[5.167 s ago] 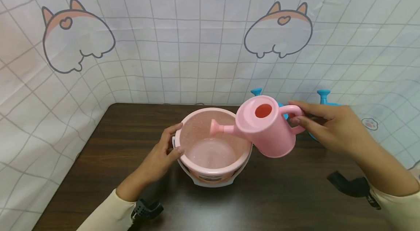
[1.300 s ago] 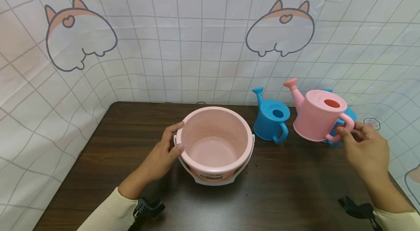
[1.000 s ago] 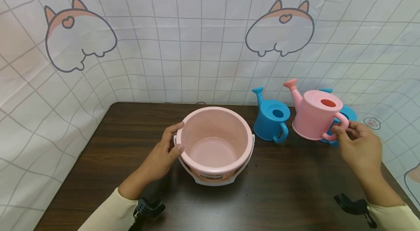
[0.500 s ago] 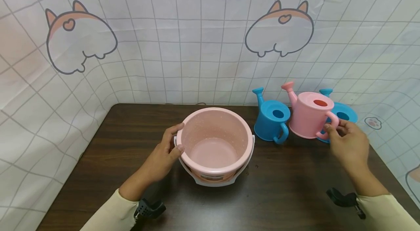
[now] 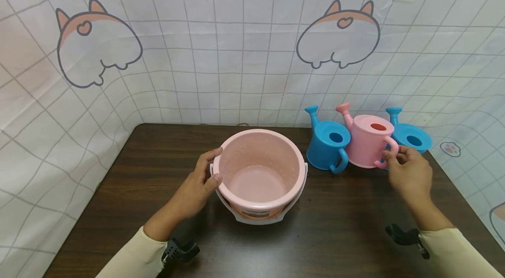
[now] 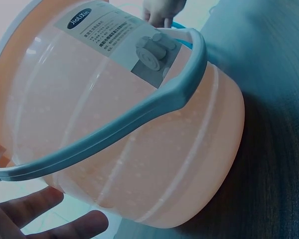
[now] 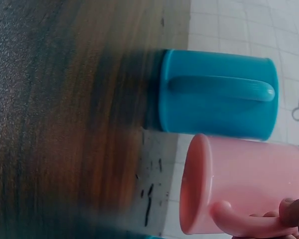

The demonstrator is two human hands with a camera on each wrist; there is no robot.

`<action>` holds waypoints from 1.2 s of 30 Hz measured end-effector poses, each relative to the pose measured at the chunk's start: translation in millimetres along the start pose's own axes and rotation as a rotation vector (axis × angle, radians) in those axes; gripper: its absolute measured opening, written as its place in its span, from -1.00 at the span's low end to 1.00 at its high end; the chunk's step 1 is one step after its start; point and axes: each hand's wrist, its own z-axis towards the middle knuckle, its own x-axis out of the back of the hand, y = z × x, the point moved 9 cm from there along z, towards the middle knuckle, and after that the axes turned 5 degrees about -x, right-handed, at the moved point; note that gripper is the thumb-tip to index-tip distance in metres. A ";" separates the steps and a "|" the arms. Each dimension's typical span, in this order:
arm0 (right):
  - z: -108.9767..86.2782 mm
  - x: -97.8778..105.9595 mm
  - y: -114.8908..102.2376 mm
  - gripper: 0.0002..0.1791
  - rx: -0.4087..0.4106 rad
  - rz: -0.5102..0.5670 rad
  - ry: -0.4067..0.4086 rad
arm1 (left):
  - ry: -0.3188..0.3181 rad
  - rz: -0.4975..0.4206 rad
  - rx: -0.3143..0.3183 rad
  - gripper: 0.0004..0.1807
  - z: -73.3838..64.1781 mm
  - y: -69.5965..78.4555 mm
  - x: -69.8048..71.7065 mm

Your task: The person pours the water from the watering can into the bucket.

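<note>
In the head view my left hand (image 5: 195,190) holds the left rim of a pink bucket (image 5: 258,177), thumb and index finger at its edge. The left wrist view shows the bucket's side, its label, its pale carrying handle, and two fingers (image 6: 72,226) stretched out below. On the right, my right hand (image 5: 412,172) grips the handle of a pink watering can (image 5: 364,144). The can's underside shows in the right wrist view, so it hangs a little above the table. Its spout points up and left, and it sits between two blue watering cans.
One blue watering can (image 5: 326,146) stands between the bucket and the pink can. Another blue watering can (image 5: 420,135) at the far right is partly hidden by my right hand. A few drops lie on the dark table (image 5: 331,225) near the bucket. A patterned sheet (image 5: 244,50) hangs behind.
Earlier the pink can was tilted with its spout over the bucket. It has since gone upright and right, then left and down between the blue cans. The left hand has stayed on the bucket.
</note>
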 end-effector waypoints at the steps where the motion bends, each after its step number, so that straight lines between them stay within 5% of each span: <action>1: 0.3 -1.5 0.1 -0.35 0.005 -0.001 0.001 | 0.000 0.000 0.000 -0.35 -0.2 -0.4 0.0; 19: 0.3 -16.8 11.5 -0.46 0.075 -0.003 0.036 | -0.017 -0.024 0.013 -0.35 1.0 2.4 -1.2; 36: -3.3 -23.6 19.0 -0.34 0.074 -0.064 -0.099 | -0.015 -0.011 0.018 -0.35 1.1 0.4 -1.0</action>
